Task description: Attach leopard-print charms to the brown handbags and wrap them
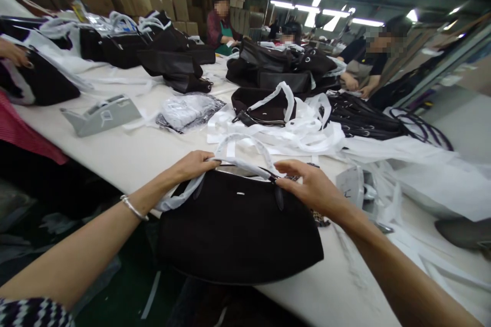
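A black handbag (240, 235) stands at the table's near edge, its front panel toward me and a small silver plate near the top. The zipped top is partly open and shows a pale inside. White wrapping covers its handles (192, 191). My left hand (195, 164) is closed on the top rim and a wrapped handle at the left, with a bangle on the wrist. At the right end of the zipper my right hand (307, 182) pinches the base of a handle. Some of its fingers are hidden behind the bag.
A grey tape dispenser (107, 115) sits at the left, and another dispenser (351, 187) at the right. Beyond my bag lie a plastic-wrapped bundle (190, 111), another black handbag (264, 107) and white wrapping strips (318, 135). Black bags pile up farther back, where several people work.
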`<state>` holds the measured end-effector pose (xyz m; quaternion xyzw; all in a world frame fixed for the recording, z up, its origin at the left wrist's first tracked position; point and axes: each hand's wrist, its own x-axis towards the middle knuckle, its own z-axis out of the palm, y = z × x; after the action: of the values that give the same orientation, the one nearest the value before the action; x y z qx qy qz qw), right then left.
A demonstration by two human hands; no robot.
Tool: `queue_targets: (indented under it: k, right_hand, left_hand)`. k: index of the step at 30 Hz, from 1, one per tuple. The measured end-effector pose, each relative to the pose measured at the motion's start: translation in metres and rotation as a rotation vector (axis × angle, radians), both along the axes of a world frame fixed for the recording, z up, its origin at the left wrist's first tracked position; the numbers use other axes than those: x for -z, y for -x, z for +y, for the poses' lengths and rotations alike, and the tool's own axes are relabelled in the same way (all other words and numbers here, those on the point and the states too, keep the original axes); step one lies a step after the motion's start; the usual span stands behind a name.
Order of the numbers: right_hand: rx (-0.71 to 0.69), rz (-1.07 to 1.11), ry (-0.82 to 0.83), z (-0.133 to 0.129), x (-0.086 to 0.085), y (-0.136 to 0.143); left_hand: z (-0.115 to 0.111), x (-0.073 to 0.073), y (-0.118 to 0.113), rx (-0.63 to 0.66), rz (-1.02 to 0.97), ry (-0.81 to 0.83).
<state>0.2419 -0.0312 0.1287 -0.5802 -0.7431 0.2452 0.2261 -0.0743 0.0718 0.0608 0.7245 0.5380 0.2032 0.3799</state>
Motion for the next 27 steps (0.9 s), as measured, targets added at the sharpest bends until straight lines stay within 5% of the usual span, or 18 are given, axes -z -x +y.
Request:
queue_targets:
  k: [2,5,9,12,15,18,21,27]
  right_hand:
    - [-0.016,-0.014,0.060,-0.023,-0.003,-0.003]
    - [-0.101,-0.060,0.180,-0.054,0.018,0.001]
    - [-0.010,0.025,0.055,-0.076,0.050,0.006]
    - [0.233,0.203,-0.149,-0.080,0.055,-0.008]
    - [0.509,0.268,-0.198,-0.080,0.054,-0.043]
    - [0.594,0.166,-0.106,-0.076,0.063,-0.083]
    - [0.433,-0.011,0.011,-0.069,0.085,-0.107]
    - [0.425,-0.182,0.094,-0.045,0.121,-0.115]
  left_hand:
    - [0.010,0.000,-0.003,-0.012,0.323,-0.182]
    - [0.026,0.007,-0.007,-0.058,0.684,-0.364]
    - [0.029,-0.005,-0.014,0.108,0.702,-0.433]
    - [-0.003,-0.032,-0.021,0.252,0.493,-0.497]
    - [-0.068,-0.043,-0.025,0.445,0.300,-0.372]
    - [-0.132,-0.027,-0.028,0.627,0.280,-0.334]
    - [-0.163,-0.003,-0.027,0.624,0.294,-0.351]
    - [-0.130,0.015,-0.014,0.452,0.462,-0.319]
